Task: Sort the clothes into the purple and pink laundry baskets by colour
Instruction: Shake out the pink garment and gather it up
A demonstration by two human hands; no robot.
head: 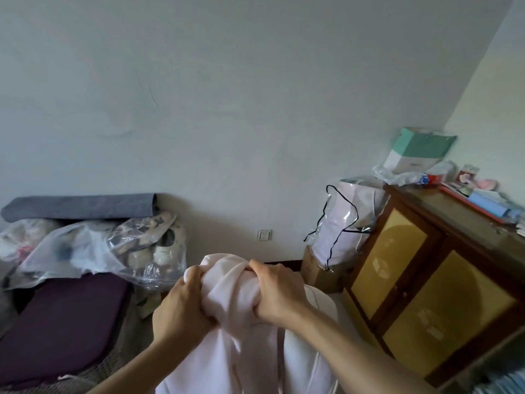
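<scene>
Both bare forearms are reaching up and forward from the bottom edge of the view, converging toward the middle. The left hand (184, 302) is curling its fingers and thumb tightly round a bunched fold of the pale pink garment (227, 322), its back turned toward the camera, while the right hand (277, 291) is gripping the same bunch just beside it, knuckles up and fingers wrapped over the top. The two hands are holding close together at the same height, wrists angled inward toward each other.
</scene>
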